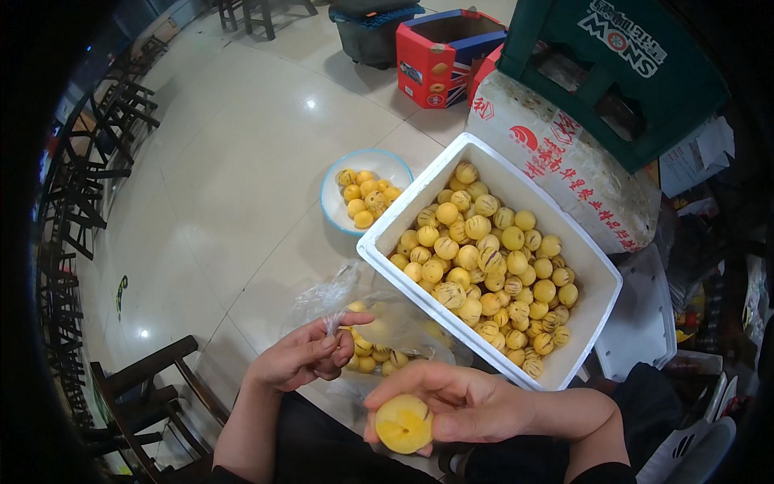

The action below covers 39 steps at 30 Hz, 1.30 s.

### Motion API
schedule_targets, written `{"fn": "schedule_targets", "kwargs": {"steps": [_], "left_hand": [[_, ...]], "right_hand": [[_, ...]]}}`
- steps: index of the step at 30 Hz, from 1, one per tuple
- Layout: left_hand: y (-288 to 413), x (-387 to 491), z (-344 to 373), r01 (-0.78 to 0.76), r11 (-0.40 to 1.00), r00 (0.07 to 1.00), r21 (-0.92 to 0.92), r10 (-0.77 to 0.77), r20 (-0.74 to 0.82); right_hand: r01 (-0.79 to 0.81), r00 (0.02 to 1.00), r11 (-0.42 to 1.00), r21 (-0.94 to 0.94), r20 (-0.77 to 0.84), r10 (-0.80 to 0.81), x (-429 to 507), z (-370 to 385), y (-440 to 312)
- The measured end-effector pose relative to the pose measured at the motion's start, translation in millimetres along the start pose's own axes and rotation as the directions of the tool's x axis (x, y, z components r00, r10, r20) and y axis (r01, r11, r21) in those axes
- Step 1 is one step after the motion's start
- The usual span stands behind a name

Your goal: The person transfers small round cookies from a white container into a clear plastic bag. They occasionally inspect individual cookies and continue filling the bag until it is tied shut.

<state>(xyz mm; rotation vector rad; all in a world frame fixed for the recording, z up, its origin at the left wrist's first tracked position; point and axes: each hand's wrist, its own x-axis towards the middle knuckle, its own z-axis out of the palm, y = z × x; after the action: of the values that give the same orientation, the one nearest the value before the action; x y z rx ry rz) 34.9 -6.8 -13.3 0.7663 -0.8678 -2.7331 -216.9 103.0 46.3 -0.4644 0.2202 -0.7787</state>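
My right hand point(465, 399) grips a yellow pepino melon point(404, 425), its dimpled end facing up at me. To the left, my left hand point(302, 354) pinches the gathered edge of a clear plastic bag point(338, 290), with the index finger stretched out. Inside that bag lie several pepino melons point(366, 363), partly hidden by the film and my hands. A white foam box point(417, 181) beyond my right hand holds a deep heap of yellow, purple-striped pepino melons point(478, 227). Past the bag, a white blue-rimmed basin point(332, 206) on the floor contains several more, deeper yellow.
A green beer crate point(604, 78) rests on a printed foam box point(562, 163) at upper right. Behind stand a red carton point(423, 66) and a grey bin point(372, 36). A white foam lid point(641, 314) leans at right. A dark wooden chair point(151, 387) is at lower left.
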Motion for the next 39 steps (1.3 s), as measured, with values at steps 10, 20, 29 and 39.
{"fn": "schedule_targets", "kwargs": {"steps": [10, 20, 29, 39], "left_hand": [[3, 1, 4, 0.024, 0.998, 0.996, 0.066, -0.018, -0.084], [2, 0, 4, 0.022, 0.997, 0.995, 0.072, -0.015, -0.098], [2, -1, 5, 0.019, 0.995, 0.995, 0.103, -0.009, -0.095], [2, 1, 2, 0.023, 0.994, 0.998, 0.103, -0.016, -0.065]], "right_hand": [[-0.063, 0.997, 0.983, 0.174, 0.062, 0.053, -5, 12, 4], [0.151, 0.988, 0.957, 0.249, -0.017, -0.151, -11, 57, 26], [0.062, 0.998, 0.809, 0.585, -0.025, -0.058, -16, 76, 26], [0.012, 0.998, 0.93, 0.368, -0.056, 0.01, -19, 65, 25]]}}
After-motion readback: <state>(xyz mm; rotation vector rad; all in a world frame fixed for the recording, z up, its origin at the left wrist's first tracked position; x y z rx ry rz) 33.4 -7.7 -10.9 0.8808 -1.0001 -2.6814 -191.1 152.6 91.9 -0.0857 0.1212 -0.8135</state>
